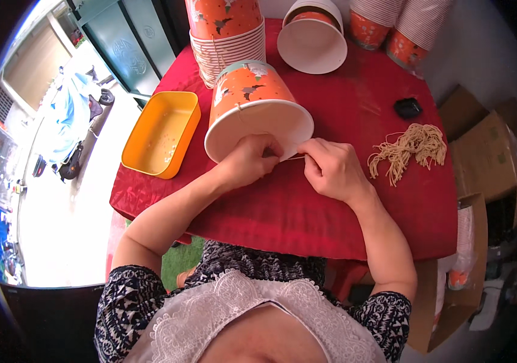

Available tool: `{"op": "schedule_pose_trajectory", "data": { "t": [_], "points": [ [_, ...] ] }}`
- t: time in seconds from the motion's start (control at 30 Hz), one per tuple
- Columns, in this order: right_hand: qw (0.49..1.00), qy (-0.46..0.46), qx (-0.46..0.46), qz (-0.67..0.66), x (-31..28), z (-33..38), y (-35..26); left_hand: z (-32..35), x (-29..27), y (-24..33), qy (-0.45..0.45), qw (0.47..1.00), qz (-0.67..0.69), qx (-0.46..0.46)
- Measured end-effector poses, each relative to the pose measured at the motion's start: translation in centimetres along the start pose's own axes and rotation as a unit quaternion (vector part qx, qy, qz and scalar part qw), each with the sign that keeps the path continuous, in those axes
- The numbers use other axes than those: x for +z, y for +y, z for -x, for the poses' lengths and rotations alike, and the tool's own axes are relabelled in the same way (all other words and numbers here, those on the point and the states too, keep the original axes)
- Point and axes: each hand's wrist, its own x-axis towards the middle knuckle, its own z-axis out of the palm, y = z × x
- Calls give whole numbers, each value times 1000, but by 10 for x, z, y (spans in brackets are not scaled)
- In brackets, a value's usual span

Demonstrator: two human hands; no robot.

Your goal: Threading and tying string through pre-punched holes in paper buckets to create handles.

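An orange paper bucket (256,88) with bat and ghost prints lies tilted on the table, its white mouth toward me. At the front rim my left hand (250,161) is closed, fingers curled partly inside the mouth. A thin beige cord (293,159) runs from its fingertips along the rim to my right hand (335,167), which pinches it. The left fingers' exact hold on the cord is partly hidden. Another bit of cord passes through the bucket's upper rim.
A red cloth covers the table (355,224). A yellow tray (163,136) with small bits stands left. A tall stack of buckets (228,45), a white-mouthed bucket (313,45) and wrapped stacks are behind. A cord bundle (412,151) and black object (408,108) lie right, near cardboard boxes (482,160).
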Motion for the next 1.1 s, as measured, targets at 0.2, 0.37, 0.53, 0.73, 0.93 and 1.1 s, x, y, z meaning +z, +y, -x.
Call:
{"op": "schedule_pose_trajectory", "data": {
  "t": [0.2,0.37,0.53,0.73,0.93,1.1],
  "points": [
    [988,64,-135,33,4,-14,-28,4,14,-3,52,983,-99,143],
    [962,7,-270,-30,19,-10,-62,1,14,-1,63,991,-80,87],
    [961,10,-271,-59,13,6,-68,5,8,2,68,995,-49,57],
    [984,93,131,-75,35,5,-33,6,3,-6,74,989,-62,114],
    [976,78,173,-103,41,6,-16,3,2,-6,-20,999,-16,32],
    [963,41,225,-141,42,3,-15,4,5,-6,8,993,-53,110]
  ]
}}
